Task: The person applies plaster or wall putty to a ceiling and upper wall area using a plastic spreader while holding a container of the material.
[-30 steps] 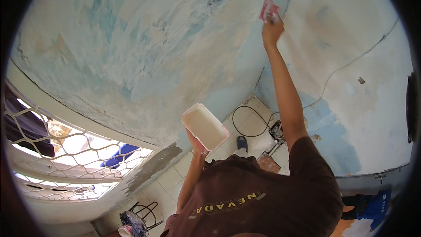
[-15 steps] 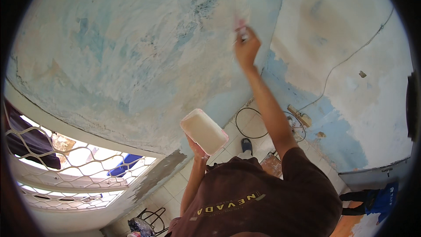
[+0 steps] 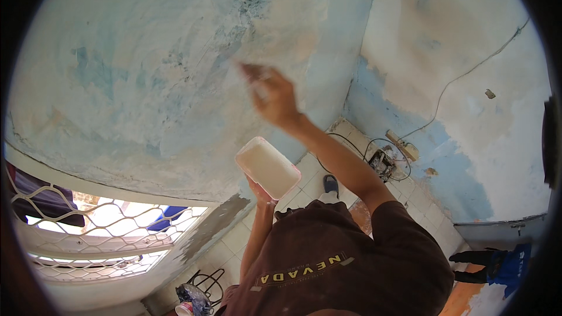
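Note:
My left hand [image 3: 259, 191] grips a white rectangular tray [image 3: 267, 167] of pale, creamy material, with pink smears on its rim. My right hand [image 3: 274, 96], blurred by movement, is closed on a small scraper [image 3: 250, 70], now dark reddish in the blur, raised at the patchy blue-and-white wall [image 3: 146, 52] above and left of the tray. Whether the blade touches the surface I cannot tell.
A second wall [image 3: 433, 17] with a loose wire meets it at right. Cables and a metal device [image 3: 381, 164] lie in the corner on tiles. A grilled window [image 3: 105, 216] is at left, a metal stool [image 3: 205, 284] below, dark and blue clothing [image 3: 506, 266] at lower right.
My right hand with the scraper has swept left and down across the wall from near the corner. My left hand and the tray have shifted only slightly.

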Demonstrator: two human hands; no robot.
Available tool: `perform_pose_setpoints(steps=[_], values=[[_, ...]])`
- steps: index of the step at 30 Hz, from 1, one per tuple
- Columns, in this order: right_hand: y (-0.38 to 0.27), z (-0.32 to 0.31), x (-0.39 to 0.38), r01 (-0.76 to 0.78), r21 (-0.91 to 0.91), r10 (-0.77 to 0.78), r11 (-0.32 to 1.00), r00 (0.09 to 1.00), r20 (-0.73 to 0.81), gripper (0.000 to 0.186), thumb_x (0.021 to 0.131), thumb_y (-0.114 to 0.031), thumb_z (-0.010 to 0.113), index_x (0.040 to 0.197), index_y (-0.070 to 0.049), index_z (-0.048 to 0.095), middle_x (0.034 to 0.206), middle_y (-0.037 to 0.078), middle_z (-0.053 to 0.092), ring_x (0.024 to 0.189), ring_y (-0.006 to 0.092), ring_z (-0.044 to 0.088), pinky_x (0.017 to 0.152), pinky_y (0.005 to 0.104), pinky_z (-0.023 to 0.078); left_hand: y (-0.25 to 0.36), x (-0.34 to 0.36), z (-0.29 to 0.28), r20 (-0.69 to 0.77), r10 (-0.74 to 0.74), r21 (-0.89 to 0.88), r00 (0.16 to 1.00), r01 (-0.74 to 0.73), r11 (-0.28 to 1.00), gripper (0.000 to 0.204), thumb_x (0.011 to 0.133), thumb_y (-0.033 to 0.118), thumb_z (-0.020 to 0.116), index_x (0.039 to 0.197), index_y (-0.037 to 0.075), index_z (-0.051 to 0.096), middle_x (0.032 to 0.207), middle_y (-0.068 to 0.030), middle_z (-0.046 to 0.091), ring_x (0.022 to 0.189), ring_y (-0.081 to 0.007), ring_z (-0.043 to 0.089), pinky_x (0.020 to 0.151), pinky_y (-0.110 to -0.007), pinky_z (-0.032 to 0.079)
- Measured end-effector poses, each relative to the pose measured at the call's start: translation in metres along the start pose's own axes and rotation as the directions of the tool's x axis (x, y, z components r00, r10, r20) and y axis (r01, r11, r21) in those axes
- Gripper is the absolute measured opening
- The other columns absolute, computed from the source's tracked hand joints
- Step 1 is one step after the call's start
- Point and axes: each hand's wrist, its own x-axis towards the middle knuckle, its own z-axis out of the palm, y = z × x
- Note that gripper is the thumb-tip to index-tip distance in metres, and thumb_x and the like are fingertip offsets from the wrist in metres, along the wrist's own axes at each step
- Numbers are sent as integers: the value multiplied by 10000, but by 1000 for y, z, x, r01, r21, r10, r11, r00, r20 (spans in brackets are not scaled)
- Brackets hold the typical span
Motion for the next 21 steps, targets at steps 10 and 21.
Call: perform_pose_setpoints(steps=[10,21], values=[[57,31,-1,-170,-215,135,962,976,-170,391,788,-31,688,1178,-56,685,1018,167,624,890,351,627,748,450,530,0,2,0,-68,141,205,988,-125,971,497,1065,441,434,1425,98,428,1238,-70,601,1077,-246,654,864,-425,601],[174,-64,2,-568,-281,459,774,808,-370,144,872,-54,683,982,30,722,963,211,702,862,368,688,741,435,524,-14,7,-29,-24,63,145,998,-59,988,534,1056,520,396,1402,119,469,1242,-72,614,1070,-246,658,871,-442,599]])
